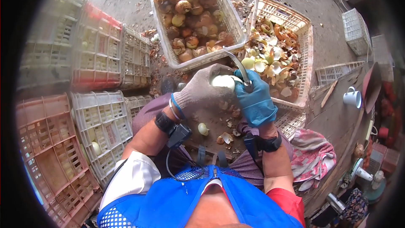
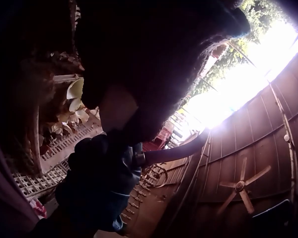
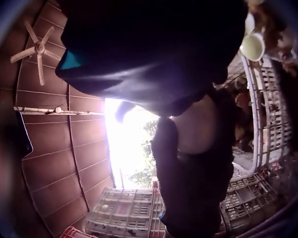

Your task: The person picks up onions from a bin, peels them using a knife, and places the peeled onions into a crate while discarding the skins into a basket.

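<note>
A peeled white onion (image 1: 222, 82) is held in my left hand (image 1: 196, 86), which wears a greyish knitted glove. My right hand (image 1: 255, 101), in a blue rubber glove, grips a curved knife (image 1: 238, 65) with a sickle-like blade. Both hands meet at the onion, above my lap, with the right fingers close against its side. The left wrist view shows the blade (image 2: 176, 152) arching away from the dark right glove (image 2: 97, 178). Seen from the right wrist, the onion (image 3: 196, 126) sits in the shadowed left glove (image 3: 193, 183).
Ahead stands a crate (image 1: 157, 29) of unpeeled onions. Beside it, another crate (image 1: 310, 59) holds peels and onion pieces. Stacked crates (image 1: 99, 114) with pale onions line the left. On the right are a plank table (image 1: 320, 118), a white mug (image 1: 352, 97) and a pink-white cloth (image 1: 312, 156).
</note>
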Action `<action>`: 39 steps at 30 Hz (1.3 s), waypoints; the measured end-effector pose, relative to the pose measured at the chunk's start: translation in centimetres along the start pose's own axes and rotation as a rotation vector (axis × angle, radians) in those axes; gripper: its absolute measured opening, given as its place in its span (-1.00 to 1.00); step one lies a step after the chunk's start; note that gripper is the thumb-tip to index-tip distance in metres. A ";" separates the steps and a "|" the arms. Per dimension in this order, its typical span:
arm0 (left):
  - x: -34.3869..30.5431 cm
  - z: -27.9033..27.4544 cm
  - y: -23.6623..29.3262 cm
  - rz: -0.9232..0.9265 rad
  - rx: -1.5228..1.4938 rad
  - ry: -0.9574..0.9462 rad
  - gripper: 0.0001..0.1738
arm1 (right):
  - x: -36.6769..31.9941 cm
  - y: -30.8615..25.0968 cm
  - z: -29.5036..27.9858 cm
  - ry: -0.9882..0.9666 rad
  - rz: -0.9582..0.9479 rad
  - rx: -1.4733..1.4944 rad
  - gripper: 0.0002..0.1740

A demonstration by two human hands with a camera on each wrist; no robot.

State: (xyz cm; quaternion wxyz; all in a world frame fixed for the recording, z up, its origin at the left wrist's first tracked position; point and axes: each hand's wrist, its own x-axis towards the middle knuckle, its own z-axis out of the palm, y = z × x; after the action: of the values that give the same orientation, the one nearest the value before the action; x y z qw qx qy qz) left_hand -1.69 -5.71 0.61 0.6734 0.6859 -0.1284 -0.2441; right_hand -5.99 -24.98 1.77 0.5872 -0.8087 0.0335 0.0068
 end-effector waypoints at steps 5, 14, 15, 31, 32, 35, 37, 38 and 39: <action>0.1 -0.5 -1.1 -0.025 0.077 0.061 -0.31 | -0.1 0.4 0.8 0.148 -0.166 -0.236 -0.71; -0.7 -0.9 0.0 -0.225 -0.823 0.044 -0.33 | 1.8 0.1 -4.0 0.407 0.065 -0.519 -0.64; -0.5 -1.6 -1.4 -0.241 -0.966 -0.023 -0.32 | 2.1 0.8 -5.2 0.430 0.048 -0.557 -0.60; -6.4 -1.0 3.0 -0.043 -0.440 0.646 -0.46 | 1.6 2.7 -4.1 0.224 0.018 0.054 -0.64; -7.3 -1.6 3.9 0.095 -0.164 0.733 -0.42 | 1.8 3.0 -4.1 0.224 0.029 0.109 -0.64; -14.1 -0.7 16.6 0.624 0.205 0.816 -0.27 | 2.2 3.8 -3.6 0.221 -0.030 0.128 -0.66; -18.3 -1.1 22.3 0.889 0.855 1.102 -0.26 | 1.2 2.3 -3.6 0.194 -0.065 -0.022 -0.66; -20.9 -1.0 25.7 0.978 1.186 1.260 -0.25 | 1.8 3.7 -3.6 0.191 -0.062 0.005 -0.64; -23.8 -1.4 28.4 0.967 1.283 1.342 -0.30 | 1.9 4.0 -3.6 0.173 -0.060 0.002 -0.64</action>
State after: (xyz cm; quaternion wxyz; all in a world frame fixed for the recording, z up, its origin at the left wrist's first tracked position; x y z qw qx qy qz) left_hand -16.84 5.83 32.42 0.1421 0.7847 -0.0941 0.5960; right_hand -4.40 -29.70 -0.98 0.5831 -0.8062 0.0599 -0.0808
